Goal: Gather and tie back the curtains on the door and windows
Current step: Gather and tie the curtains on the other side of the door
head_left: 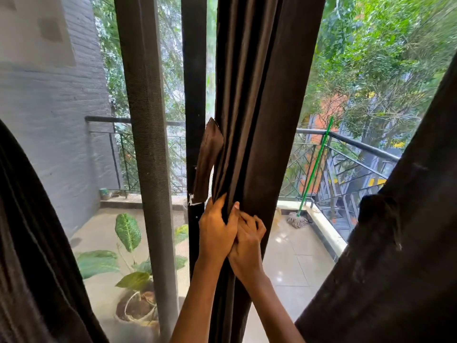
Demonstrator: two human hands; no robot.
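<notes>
A dark brown curtain (259, 95) hangs bunched into folds in the middle of the glass door. My left hand (216, 231) grips its folds from the left, fingers curled into the fabric. My right hand (248, 241) presses against the left one and clutches the same folds. A brown tie-back strip (209, 159) dangles loose just left of the curtain, above my hands. Two more dark curtains hang at the left edge (37, 243) and at the right edge (395, 231); the right one looks tied with a dark band (378, 209).
A dark door frame (194, 70) and a mesh screen post (146, 144) stand left of the curtain. Outside lie a tiled balcony with a potted plant (133, 268), a green-handled mop (311, 174) and a metal railing (346, 157).
</notes>
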